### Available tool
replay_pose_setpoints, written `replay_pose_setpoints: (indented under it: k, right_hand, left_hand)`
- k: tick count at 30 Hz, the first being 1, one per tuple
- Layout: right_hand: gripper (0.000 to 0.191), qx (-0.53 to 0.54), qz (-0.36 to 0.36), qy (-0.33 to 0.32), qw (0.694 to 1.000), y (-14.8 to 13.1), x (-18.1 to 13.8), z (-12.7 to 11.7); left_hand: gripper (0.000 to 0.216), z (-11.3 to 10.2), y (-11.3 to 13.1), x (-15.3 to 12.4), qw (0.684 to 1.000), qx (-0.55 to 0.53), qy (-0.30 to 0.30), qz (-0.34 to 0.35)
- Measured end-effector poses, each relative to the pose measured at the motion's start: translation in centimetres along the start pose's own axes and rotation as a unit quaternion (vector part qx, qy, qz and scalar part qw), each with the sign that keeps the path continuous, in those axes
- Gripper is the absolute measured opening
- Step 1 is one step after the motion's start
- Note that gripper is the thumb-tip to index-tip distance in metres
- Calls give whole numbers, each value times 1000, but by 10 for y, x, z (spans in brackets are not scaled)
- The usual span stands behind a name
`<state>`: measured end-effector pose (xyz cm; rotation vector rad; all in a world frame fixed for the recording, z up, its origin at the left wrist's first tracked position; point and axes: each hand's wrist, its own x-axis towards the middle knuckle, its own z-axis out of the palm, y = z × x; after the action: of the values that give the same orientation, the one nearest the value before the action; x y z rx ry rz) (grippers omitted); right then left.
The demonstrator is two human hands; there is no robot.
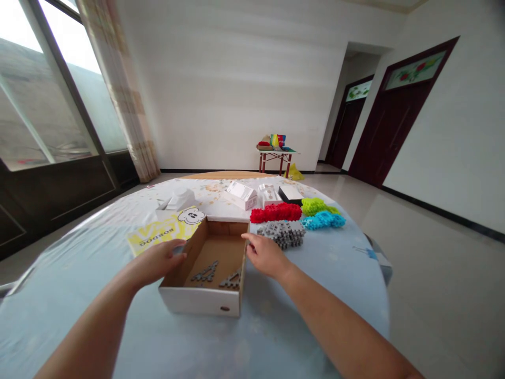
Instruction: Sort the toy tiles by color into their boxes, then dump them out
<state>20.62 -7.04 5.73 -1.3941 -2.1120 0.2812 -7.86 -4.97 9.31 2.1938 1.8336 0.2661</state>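
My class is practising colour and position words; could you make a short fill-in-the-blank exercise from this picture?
1. The pieces inside the open box are ____.
2. The grey bundle lies directly in front of the ____ one.
3. The left hand is at the box's left wall, the right hand at its ____ wall.

Missing words: grey; red; right.

The left hand is at the left side of the box, its fingers bent. The right hand is at the box's right side, one finger poking out to its edge, the others curled. Both arms, left and right, are bare and reach in from the box's near end.
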Motion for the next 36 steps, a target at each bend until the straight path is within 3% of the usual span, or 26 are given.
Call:
replay_pose_setpoints:
  k: [5, 10, 13, 15, 18, 24, 29, 36]
  right_hand:
    - [37, 31, -4, 76, 997, 22, 9, 3]
    - [29, 70, -7, 174, 982, 46, 16, -22]
    - [30, 66, 8, 198, 978, 65, 18, -43]
    - [39, 31, 13, 162, 986, 77, 19, -53]
    - [62, -34, 10, 57, 998, 87, 19, -59]
    - [97, -91, -5, -123, 988, 80, 31, -52]
    - [84, -130, -8, -162, 978, 75, 40, -49]
    - [73, -127, -26, -143, 981, 78, 39, -43]
  left_hand:
    - [58, 11, 21, 16, 1000, -10, 25, 15]
    - [56, 18, 13, 44, 981, -83, 166, 59]
    - [51, 27, 4, 51, 957, -172, 213, 94]
    - [49, 33, 1, 50, 952, -198, 215, 95]
    - [49, 39, -3, 46, 952, -212, 200, 94]
    - [47, 43, -7, 46, 951, -232, 186, 80]
    - [47, 42, -4, 43, 958, -222, 158, 86]
    - [44, 33, 4, 36, 968, -198, 104, 113]
